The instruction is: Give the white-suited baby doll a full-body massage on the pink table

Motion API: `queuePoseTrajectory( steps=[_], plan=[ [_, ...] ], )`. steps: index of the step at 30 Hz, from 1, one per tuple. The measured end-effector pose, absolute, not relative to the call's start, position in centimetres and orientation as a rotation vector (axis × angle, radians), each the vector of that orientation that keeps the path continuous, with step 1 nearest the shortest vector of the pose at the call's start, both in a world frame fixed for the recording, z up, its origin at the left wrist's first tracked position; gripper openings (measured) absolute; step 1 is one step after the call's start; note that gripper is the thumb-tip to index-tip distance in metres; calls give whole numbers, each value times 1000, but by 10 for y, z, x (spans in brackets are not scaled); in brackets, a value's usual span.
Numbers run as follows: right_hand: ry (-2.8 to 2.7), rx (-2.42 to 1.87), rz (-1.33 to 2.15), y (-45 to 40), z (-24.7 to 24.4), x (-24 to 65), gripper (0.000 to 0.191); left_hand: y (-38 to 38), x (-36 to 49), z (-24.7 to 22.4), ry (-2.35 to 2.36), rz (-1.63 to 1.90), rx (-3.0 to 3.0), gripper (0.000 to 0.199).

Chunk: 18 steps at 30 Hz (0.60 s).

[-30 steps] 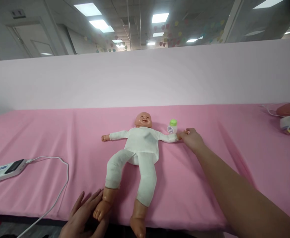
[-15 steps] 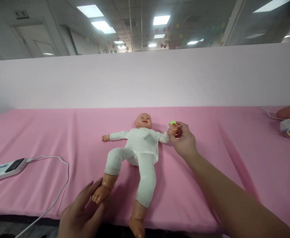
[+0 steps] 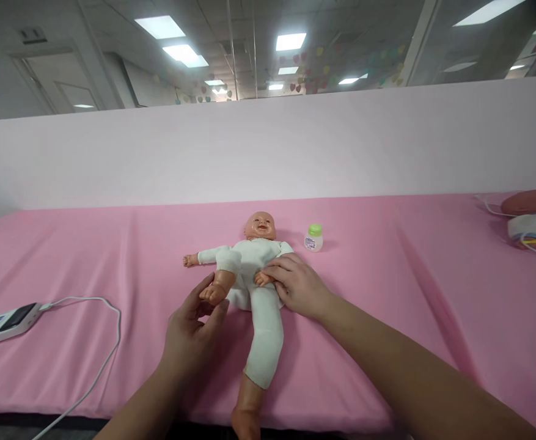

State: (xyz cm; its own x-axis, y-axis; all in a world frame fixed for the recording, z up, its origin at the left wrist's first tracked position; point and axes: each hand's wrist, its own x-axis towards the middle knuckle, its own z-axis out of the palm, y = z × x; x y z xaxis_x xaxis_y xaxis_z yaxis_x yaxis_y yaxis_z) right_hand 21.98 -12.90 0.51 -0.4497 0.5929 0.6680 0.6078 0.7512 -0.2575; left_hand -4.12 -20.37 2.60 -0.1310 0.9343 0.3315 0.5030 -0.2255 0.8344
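Observation:
A baby doll (image 3: 252, 260) in white clothing lies on its back, its head toward the wall. Fingers and thumb of my left hand (image 3: 197, 321) close around the doll's foot on the left, and that leg is bent up toward the belly. My right hand (image 3: 299, 282) holds the doll's other arm near its small hand, over the belly. The other leg stretches toward the front edge. To the right of the doll's head stands a small clear bottle (image 3: 313, 239) with a green cap, touched by neither hand.
Pink cloth (image 3: 354, 366) covers the table. At the left lies a white power strip (image 3: 8, 325) with a white cable (image 3: 117, 330) running over the front edge. Another doll (image 3: 531, 203) and a white item with cords are at the far right. A white wall (image 3: 268, 150) stands behind.
My left hand has pushed the doll's foot up and bent its leg. My right hand has brought the doll's arm inward onto the belly, exposing the green-capped bottle. The view has shifted slightly.

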Motion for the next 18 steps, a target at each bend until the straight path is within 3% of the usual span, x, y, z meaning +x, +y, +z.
queuePoseTrajectory(
  steps=[8,14,18],
  plan=[
    [-1857,-1125,172,-124,11,243,30,-240,-56,32,1530,1488,1339,68],
    [-1249,-1642,424,-106,14,293,48,-270,-84,30,1603,1458,1276,64],
    [-1152,-1863,541,-93,5,324,52,-289,-102,9,1687,1437,1468,54]
  ],
)
